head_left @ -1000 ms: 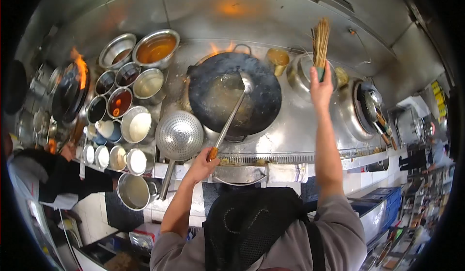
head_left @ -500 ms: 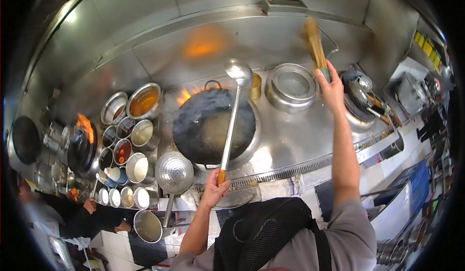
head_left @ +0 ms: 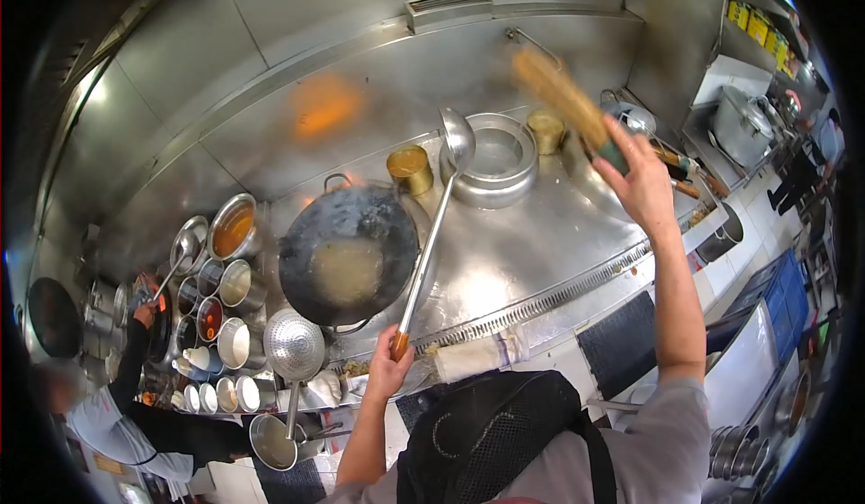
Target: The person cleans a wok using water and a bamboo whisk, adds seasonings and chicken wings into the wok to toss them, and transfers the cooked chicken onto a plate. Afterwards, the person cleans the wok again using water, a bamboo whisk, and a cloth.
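Observation:
My left hand [head_left: 389, 371] is closed around the wooden handle end of a long steel ladle [head_left: 429, 243]. The ladle slants up along the right side of the wok, its bowl near the rim of the round steel pot [head_left: 494, 184]. A black wok [head_left: 297, 274] sits on the burner with cloudy liquid in its bottom and smoke above it. My right hand [head_left: 644, 187] grips a bamboo wok brush [head_left: 568, 97] by its green-banded end. The brush is raised over the right part of the steel counter, its bristles blurred and pointing up-left.
Steel containers of sauces and seasonings [head_left: 236, 342] crowd the left. A perforated strainer [head_left: 295, 346] rests over a pot [head_left: 273, 441]. Brass-coloured tins [head_left: 410, 171] stand behind. A folded towel [head_left: 478, 357] lies on the front edge. At left, a co-worker [head_left: 135, 423] reaches with a ladle.
The view has swung right. My ladle has moved from over the wok to its right side. The brush tilts further left. Flames behind the wok have shrunk. The co-worker's arm now reaches up.

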`<state>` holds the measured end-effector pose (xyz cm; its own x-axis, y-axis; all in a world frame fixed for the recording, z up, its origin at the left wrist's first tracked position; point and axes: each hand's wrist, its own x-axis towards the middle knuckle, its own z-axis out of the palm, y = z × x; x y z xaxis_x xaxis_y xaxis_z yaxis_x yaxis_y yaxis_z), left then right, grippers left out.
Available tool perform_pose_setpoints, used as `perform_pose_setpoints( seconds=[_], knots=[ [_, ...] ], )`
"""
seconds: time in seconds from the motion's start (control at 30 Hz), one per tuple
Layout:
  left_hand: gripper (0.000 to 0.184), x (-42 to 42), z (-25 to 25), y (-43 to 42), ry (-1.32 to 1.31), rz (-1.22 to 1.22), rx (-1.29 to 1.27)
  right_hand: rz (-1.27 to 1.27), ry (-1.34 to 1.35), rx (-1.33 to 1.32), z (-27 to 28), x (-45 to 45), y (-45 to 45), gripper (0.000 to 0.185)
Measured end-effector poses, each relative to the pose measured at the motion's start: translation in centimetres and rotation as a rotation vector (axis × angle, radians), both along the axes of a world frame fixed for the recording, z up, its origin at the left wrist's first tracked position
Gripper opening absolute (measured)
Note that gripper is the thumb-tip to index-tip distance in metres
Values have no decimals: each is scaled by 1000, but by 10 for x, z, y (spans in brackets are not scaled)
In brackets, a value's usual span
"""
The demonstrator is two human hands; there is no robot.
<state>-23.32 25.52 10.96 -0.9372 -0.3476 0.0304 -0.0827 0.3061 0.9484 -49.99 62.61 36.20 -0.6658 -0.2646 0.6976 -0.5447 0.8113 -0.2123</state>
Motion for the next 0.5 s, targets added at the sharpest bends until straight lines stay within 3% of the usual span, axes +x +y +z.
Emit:
perform_pose_setpoints(
  seconds=[0.07, 0.13, 0.17, 0.2, 0.27, 0.33, 0.4, 0.47, 0.5],
  knots=[
    [49, 1, -12, 7, -5, -36, -64, -93, 195, -182, -10, 2, -19, 65],
    [51, 2, -9, 20, -30, -63, -13, 112, 272, 52, -45, -16, -18, 67],
    [52, 3, -6, 26, -32, -108, -49, 25, -43, 498, -55, -19, -14, 67],
    [53, 8, -5, 31, -34, -150, -85, 24, -61, 502, -68, -41, -1, 67],
    [54, 25, -55, 23, -4, -160, -81, -148, -232, 807, -96, -96, 33, 66],
    [54, 35, -70, 21, -163, -192, -5, -157, -412, 569, -59, -80, 52, 65],
    [55, 44, -66, 29, -212, -175, 60, 77, -302, -68, -63, -80, 73, 59],
    [54, 44, -64, 33, -214, -252, 193, 289, -221, -155, -101, -79, 69, 57],
    [52, 41, -58, 34, -237, -285, 260, 248, -488, 413, -109, -71, 64, 58]
  ],
)
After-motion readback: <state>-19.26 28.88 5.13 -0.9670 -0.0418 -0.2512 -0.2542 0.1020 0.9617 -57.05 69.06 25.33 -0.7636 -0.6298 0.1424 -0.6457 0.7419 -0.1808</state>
